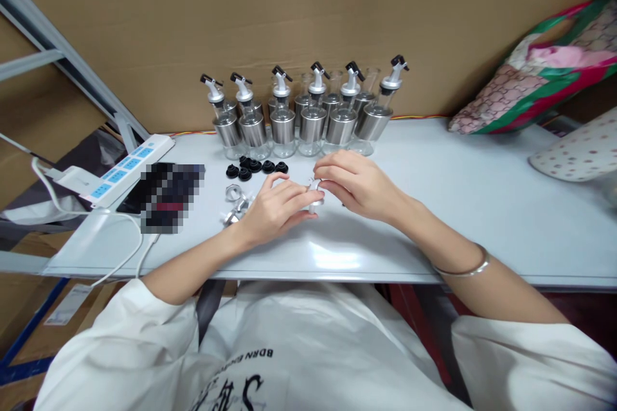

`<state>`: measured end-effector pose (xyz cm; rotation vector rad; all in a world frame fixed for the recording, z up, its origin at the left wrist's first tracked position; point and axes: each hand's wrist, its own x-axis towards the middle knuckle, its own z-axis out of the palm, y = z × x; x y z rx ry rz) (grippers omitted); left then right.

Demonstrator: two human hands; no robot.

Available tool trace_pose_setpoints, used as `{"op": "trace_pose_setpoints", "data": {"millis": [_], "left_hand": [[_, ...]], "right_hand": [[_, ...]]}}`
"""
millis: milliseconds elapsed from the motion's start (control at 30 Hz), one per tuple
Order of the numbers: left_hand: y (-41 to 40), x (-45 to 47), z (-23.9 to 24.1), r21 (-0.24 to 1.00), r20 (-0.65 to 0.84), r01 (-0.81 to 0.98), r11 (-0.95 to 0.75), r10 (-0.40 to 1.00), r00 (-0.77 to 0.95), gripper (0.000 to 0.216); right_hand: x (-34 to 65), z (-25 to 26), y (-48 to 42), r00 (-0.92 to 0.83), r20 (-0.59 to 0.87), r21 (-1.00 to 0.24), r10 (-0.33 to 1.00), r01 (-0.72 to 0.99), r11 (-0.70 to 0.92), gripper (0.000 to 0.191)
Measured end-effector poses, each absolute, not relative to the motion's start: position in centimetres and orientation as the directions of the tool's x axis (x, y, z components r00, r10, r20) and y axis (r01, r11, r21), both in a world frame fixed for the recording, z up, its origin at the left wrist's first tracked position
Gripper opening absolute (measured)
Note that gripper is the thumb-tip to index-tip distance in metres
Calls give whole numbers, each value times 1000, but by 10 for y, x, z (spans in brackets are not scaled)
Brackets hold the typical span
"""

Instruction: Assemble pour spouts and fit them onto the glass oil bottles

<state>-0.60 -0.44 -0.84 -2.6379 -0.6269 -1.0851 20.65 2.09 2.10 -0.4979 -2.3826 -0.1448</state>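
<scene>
Between my two hands is a silver-grey pourer spout (316, 196), partly covered by fingers. My left hand (277, 209) grips its round base from the left, thumb below and fingers above. At its top, the fingertips of my right hand (359, 185) are closed together; whether they pinch a small part there is hidden. Left of my left hand lie several more silver spout pieces (235, 194). Behind them sits a group of black rubber stoppers (254, 166). Past my hands stands a row of glass and steel oil bottles (312, 131), the front ones fitted with silver-and-black pourers (318, 79).
A white power strip (132, 167) with a plugged-in charger (77, 181) and a dark phone (161, 196) lie at the left. A cardboard wall (308, 13) rises behind the bottles. On the right are a patterned bag (511, 90) and a dotted white object (578, 148).
</scene>
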Motion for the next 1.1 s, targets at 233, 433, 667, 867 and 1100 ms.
{"op": "trace_pose_setpoints", "data": {"millis": [233, 433, 667, 867, 1100], "left_hand": [[-3, -8, -7, 15, 694, 471, -882, 348, 630, 26], [-3, -8, -11, 0, 682, 463, -886, 339, 648, 24], [-2, -7, -11, -23, 693, 443, -896, 305, 653, 24], [-1, -8, -12, -14, 689, 440, -898, 310, 655, 25], [-2, -8, -14, 12, 654, 457, -889, 353, 669, 25]], "right_hand": [[236, 38, 38, -527, 556, -321, 643, 577, 751, 22], [253, 22, 58, -692, 47, -391, 720, 651, 651, 18], [241, 17, 52, -671, -75, -404, 738, 697, 592, 17], [239, 14, 52, -667, -64, -397, 742, 700, 594, 17], [241, 5, 56, -671, 33, -352, 741, 686, 636, 17]]}}
